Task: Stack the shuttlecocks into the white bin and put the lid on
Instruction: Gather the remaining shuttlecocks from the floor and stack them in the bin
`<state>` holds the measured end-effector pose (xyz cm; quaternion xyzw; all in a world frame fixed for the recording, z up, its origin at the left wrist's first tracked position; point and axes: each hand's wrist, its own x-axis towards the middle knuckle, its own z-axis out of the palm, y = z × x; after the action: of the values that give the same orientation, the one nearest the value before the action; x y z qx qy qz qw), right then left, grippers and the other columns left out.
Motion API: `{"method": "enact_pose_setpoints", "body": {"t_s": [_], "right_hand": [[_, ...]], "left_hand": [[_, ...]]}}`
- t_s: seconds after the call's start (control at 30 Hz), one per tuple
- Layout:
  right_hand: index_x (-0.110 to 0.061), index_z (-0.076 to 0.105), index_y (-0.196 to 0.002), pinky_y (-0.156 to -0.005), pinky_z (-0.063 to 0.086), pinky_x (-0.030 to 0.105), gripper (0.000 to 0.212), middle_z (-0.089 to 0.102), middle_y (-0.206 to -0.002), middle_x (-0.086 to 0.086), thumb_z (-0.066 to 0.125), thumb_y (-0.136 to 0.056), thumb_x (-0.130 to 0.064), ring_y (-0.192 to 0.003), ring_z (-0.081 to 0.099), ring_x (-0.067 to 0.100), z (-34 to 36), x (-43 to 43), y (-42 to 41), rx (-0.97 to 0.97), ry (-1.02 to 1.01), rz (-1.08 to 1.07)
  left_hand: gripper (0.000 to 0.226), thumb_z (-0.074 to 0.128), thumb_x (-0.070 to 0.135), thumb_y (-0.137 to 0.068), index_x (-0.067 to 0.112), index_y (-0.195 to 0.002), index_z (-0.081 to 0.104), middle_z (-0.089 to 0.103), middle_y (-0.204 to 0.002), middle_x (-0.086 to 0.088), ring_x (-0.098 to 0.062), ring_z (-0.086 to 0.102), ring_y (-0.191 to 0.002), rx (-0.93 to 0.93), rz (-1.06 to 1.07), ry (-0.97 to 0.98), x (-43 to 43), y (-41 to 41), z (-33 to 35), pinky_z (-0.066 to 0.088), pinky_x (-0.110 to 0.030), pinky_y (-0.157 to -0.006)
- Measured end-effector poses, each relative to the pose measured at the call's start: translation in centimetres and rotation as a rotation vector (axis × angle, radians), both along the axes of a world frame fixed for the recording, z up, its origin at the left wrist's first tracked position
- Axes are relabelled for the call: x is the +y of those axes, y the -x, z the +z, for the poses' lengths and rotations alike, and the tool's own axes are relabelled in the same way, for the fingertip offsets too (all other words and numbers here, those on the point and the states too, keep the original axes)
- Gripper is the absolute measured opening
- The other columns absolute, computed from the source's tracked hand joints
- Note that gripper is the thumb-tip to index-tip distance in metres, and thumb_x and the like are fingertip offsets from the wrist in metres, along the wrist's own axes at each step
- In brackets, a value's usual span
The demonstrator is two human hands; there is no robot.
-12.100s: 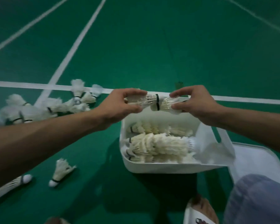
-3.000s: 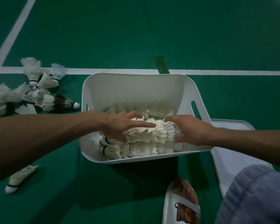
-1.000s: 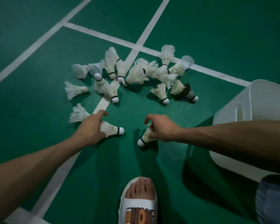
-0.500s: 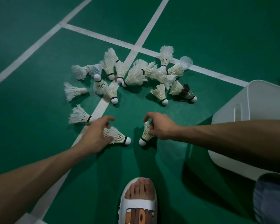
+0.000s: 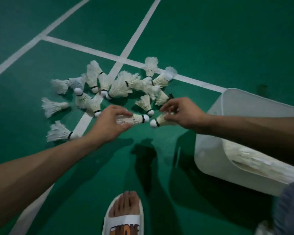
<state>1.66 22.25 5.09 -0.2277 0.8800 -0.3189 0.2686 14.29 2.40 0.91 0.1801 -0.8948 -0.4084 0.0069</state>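
Shuttlecocks in hand: two, one per hand, held just above the court floor (image 5: 193, 48), cork tips facing, close but apart.
Foreground: a foot in a white sandal (image 5: 124, 223) planted on the green.
White bin: the white bin (image 5: 215, 150) stands at right, partly under the right forearm, with stacked shuttlecocks (image 5: 255, 160) showing inside.
Left hand: the left hand (image 5: 109, 126) has fingers and thumb curled round the feather skirt of one shuttlecock (image 5: 137, 118), cork pointing right.
Right hand: the right hand (image 5: 185, 114) pinches the skirt of the other shuttlecock (image 5: 159, 122), cork pointing left.
Change: half a second earlier both lay on the floor under the fingers; they are now lifted and swung cork to cork.
Meaning: the pickup looks done. The pair seems ready for nesting, though one will probably need turning first, then the short carry to the bin.
Loose pile: just beyond the hands, more than a dozen shuttlecocks in a loose pile (image 5: 119, 87) lie scattered across the white court lines (image 5: 139, 31).
Lid: out of view; by the pile left, closing is some way off.
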Motion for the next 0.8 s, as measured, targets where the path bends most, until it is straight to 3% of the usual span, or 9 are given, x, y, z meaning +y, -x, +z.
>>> {"method": "enact_pose_setpoints", "body": {"t_s": [0.1, 0.17, 0.27, 0.33, 0.47, 0.6, 0.63, 0.7, 0.8], "right_hand": [[-0.015, 0.072, -0.102, -0.071, 0.049, 0.018, 0.022, 0.067, -0.088, -0.005, 0.075, -0.081, -0.011, -0.076, 0.06, 0.004, 3.7, 3.0, 1.9, 0.107, 0.122, -0.096], [-0.014, 0.072, -0.101, -0.072, 0.052, 0.019, 0.022, 0.069, -0.092, 0.002, 0.076, -0.08, -0.009, -0.075, 0.061, 0.007, 5.7, 5.6, 3.0, 0.127, 0.211, -0.188], [-0.017, 0.07, -0.096, -0.073, 0.053, 0.027, 0.021, 0.071, -0.096, 0.007, 0.076, -0.079, -0.006, -0.079, 0.064, 0.013, 7.6, 10.2, 4.5, 0.15, 0.296, -0.329], [-0.021, 0.07, -0.093, -0.07, 0.053, 0.027, 0.022, 0.071, -0.095, 0.006, 0.075, -0.078, -0.005, -0.08, 0.065, 0.015, 8.0, 13.2, 5.0, 0.19, 0.315, -0.405], [-0.015, 0.071, -0.1, -0.072, 0.053, 0.025, 0.025, 0.07, -0.093, 0.004, 0.075, -0.077, -0.003, -0.079, 0.064, 0.015, 6.7, 18.4, 5.2, 0.186, 0.242, -0.495], [-0.011, 0.071, -0.108, -0.073, 0.054, 0.021, 0.035, 0.07, -0.092, 0.001, 0.078, -0.074, -0.004, -0.078, 0.066, 0.009, 2.9, 21.0, 5.1, 0.073, 0.119, -0.473], [-0.01, 0.071, -0.108, -0.069, 0.052, 0.018, 0.035, 0.07, -0.09, -0.002, 0.078, -0.074, -0.005, -0.075, 0.065, 0.006, 1.9, 21.1, 5.1, 0.06, 0.068, -0.446], [-0.009, 0.071, -0.108, -0.066, 0.049, 0.017, 0.034, 0.07, -0.088, -0.001, 0.074, -0.075, -0.004, -0.074, 0.064, 0.006, 0.0, 20.5, 5.1, 0.018, -0.002, -0.398], [-0.008, 0.07, -0.109, -0.075, 0.053, 0.023, 0.033, 0.071, -0.093, 0.002, 0.072, -0.076, -0.002, -0.081, 0.066, 0.012, -2.2, 19.2, 5.6, -0.016, -0.02, -0.346]], "left_hand": [[0.038, 0.076, 0.01, -0.078, 0.019, -0.114, 0.069, 0.054, -0.122, 0.0, -0.017, 0.054, -0.108, 0.075, 0.036, -0.107, 3.1, 3.3, 3.4, 0.045, -0.033, -0.099], [0.044, 0.073, 0.003, -0.077, 0.019, -0.117, 0.065, 0.054, -0.131, -0.004, -0.023, 0.058, -0.109, 0.121, 0.044, -0.207, 5.5, 5.6, 5.5, 0.053, -0.038, -0.092], [0.049, 0.071, -0.004, -0.077, 0.015, -0.122, 0.062, 0.055, -0.133, -0.005, -0.018, 0.063, -0.099, 0.182, 0.012, -0.294, 9.2, 8.7, 8.3, 0.056, -0.018, -0.07], [0.051, 0.071, -0.005, -0.077, 0.015, -0.122, 0.063, 0.057, -0.13, -0.004, -0.011, 0.064, -0.087, 0.199, -0.015, -0.326, 11.6, 10.3, 9.7, 0.052, -0.013, -0.061], [0.05, 0.072, -0.003, -0.076, 0.018, -0.12, 0.065, 0.06, -0.125, -0.002, -0.01, 0.064, -0.083, 0.213, -0.096, -0.286, 16.2, 11.8, 10.8, 0.058, -0.024, -0.072], [0.048, 0.071, 0.0, -0.079, 0.024, -0.119, 0.065, 0.057, -0.129, 0.0, -0.032, 0.066, -0.089, 0.184, -0.174, -0.228, 19.4, 13.0, 10.6, 0.058, -0.046, -0.068], [0.047, 0.071, 0.0, -0.079, 0.024, -0.118, 0.066, 0.056, -0.129, 0.001, -0.031, 0.066, -0.09, 0.182, -0.183, -0.209, 19.9, 13.5, 10.1, 0.059, -0.043, -0.069], [0.045, 0.072, 0.001, -0.079, 0.024, -0.117, 0.066, 0.055, -0.13, 0.001, -0.019, 0.063, -0.095, 0.191, -0.202, -0.176, 20.3, 14.2, 9.1, 0.057, -0.021, -0.073], [0.044, 0.072, 0.003, -0.08, 0.024, -0.118, 0.066, 0.053, -0.127, 0.003, -0.011, 0.059, -0.1, 0.201, -0.223, -0.145, 20.4, 15.2, 8.4, 0.045, -0.001, -0.073]]}}
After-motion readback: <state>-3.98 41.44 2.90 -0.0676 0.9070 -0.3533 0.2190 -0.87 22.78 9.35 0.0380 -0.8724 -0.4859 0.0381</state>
